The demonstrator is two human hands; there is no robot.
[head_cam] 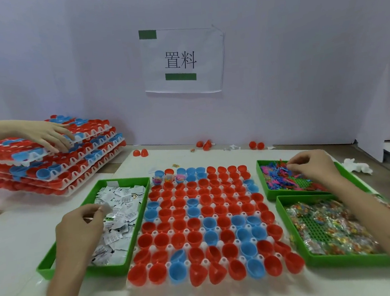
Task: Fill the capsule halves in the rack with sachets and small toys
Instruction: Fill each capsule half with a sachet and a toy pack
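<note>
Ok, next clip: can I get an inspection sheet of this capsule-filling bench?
Surface: white table, glossy at the near edge.
Job's things: white rack of red and blue capsule halves, mostly empty; three filled halves at back-left. Green sachet tray with white sachets on the left; toy tray with small toys and packet tray with clear packets on the right.
Clutter: loose red halves by the wall; crumpled tissue far right.
Grips: left hand pinches a sachet; right hand pinches small toys.
Cables: nothing seen.
Surroundings: white partition with paper sign; stack of capsule racks with another person's hand resting on it.
</note>
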